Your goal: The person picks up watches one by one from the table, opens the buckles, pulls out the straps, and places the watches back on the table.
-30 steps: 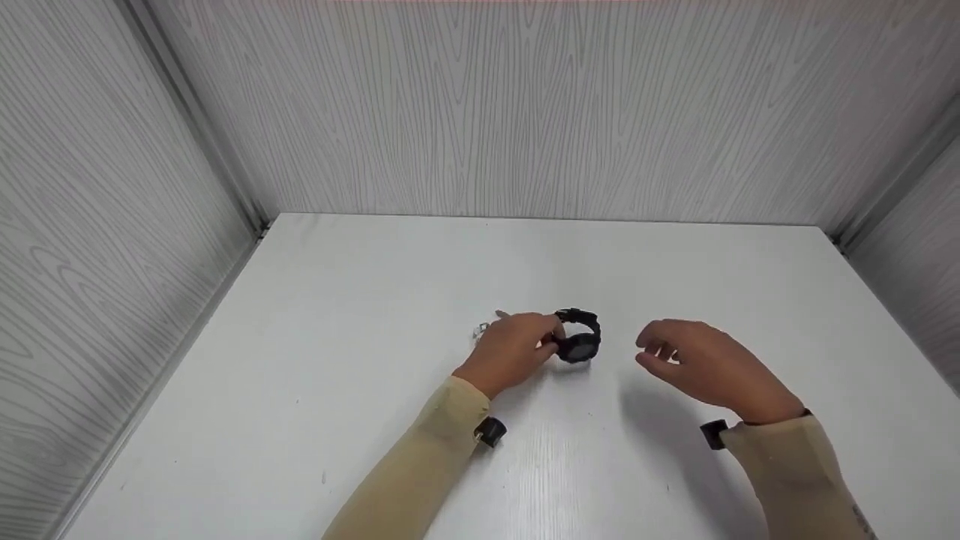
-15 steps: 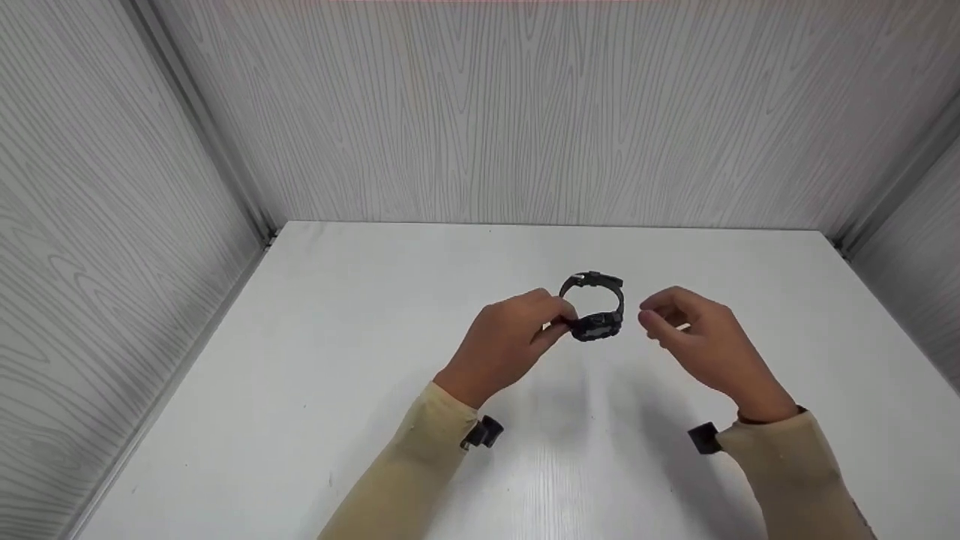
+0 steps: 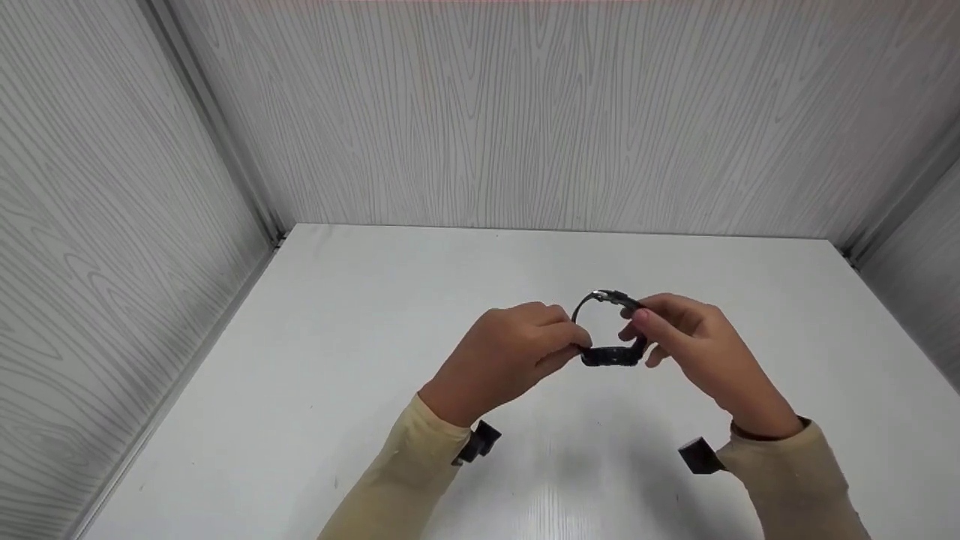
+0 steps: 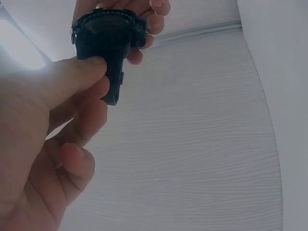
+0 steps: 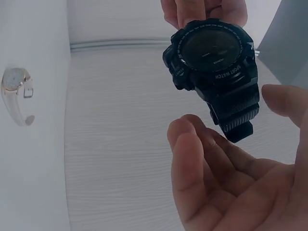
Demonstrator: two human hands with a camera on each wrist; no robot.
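Head view: left hand [image 3: 510,351] pinches the sport watch [image 3: 611,356]; right hand [image 3: 694,334], fingers parted, now straddles its strap [image 5: 233,106], making the handling two-handed.

Head view from above, wrist views close-up, black watch [image 5: 211,50] in all

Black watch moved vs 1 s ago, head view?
Yes: right and upward in the head view; the black watch now appears nearer the back edge and back right corner of the white table.
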